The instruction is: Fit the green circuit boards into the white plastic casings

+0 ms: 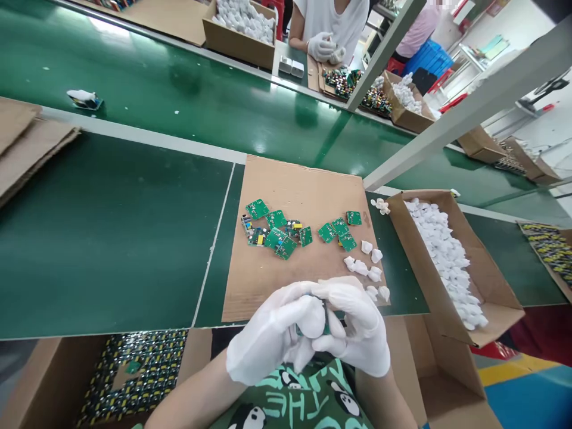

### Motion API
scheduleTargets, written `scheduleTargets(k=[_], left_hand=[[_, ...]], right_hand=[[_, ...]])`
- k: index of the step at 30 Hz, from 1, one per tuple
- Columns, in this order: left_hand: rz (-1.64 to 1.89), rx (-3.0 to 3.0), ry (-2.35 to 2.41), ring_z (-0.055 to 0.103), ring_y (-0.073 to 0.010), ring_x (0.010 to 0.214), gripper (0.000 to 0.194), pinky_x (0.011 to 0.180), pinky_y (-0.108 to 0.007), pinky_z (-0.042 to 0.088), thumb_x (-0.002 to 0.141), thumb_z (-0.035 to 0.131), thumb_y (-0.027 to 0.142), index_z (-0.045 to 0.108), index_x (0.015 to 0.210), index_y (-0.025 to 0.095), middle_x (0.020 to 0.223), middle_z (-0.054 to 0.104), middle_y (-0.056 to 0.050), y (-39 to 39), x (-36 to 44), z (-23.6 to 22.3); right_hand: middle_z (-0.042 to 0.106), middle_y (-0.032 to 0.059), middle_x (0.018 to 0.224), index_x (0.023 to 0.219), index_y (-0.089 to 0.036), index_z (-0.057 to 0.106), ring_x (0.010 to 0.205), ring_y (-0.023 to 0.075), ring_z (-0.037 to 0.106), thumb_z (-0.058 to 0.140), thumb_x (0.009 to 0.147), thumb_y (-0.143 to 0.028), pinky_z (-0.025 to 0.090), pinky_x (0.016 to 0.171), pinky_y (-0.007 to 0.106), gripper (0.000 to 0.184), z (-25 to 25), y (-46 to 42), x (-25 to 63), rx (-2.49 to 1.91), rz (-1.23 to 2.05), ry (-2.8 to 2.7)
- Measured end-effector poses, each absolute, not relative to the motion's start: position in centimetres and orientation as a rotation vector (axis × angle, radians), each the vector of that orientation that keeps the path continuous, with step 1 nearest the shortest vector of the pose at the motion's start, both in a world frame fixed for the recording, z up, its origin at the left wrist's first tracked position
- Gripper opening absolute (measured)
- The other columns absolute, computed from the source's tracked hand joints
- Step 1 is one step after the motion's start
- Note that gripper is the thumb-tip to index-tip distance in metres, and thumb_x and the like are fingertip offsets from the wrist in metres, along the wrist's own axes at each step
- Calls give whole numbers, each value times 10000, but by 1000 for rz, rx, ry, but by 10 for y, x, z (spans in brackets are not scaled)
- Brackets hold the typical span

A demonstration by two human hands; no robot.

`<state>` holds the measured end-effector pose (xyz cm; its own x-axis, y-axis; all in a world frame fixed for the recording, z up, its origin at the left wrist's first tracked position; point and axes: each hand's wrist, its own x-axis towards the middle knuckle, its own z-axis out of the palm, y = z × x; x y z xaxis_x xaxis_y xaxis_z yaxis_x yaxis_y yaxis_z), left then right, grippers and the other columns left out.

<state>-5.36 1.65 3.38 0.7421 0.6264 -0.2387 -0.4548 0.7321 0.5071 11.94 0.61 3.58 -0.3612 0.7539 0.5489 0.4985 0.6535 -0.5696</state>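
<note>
My left hand (272, 336) and my right hand (360, 325), both in white gloves, meet in front of my chest. Between them they grip a small circuit board (326, 325); only a dark green edge shows, and the fingers cover the rest. Beyond the hands, a flat cardboard sheet (304, 185) lies on the green table. On it is a cluster of green circuit boards (276, 238), some turned to show their components, and a smaller group of boards (339, 229). Several small crumpled white pieces (361, 268) rest near the sheet's right edge, close to my right hand.
A cardboard box (491, 304) of white pieces stands right. Below left, another box (49, 369) holds rows of boards. A slanted metal post (429, 128) rises behind. A wrapped board (84, 99) lies on the green belt (187, 83). Across it, a gloved co-worker (328, 44) handles something.
</note>
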Motion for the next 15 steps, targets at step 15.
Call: scheduleTargets(k=[15], left_hand=[[895,971,872,619,-159,691,251,719,-276,510,851,707,375,665,950,149,804,691,-40,4,-8,54]], right_hand=[[732,99,1104,1324,-194,538,1116,264,636,512,1012,-450,555,877,411,404,57,22,164,-790,239,-2408]])
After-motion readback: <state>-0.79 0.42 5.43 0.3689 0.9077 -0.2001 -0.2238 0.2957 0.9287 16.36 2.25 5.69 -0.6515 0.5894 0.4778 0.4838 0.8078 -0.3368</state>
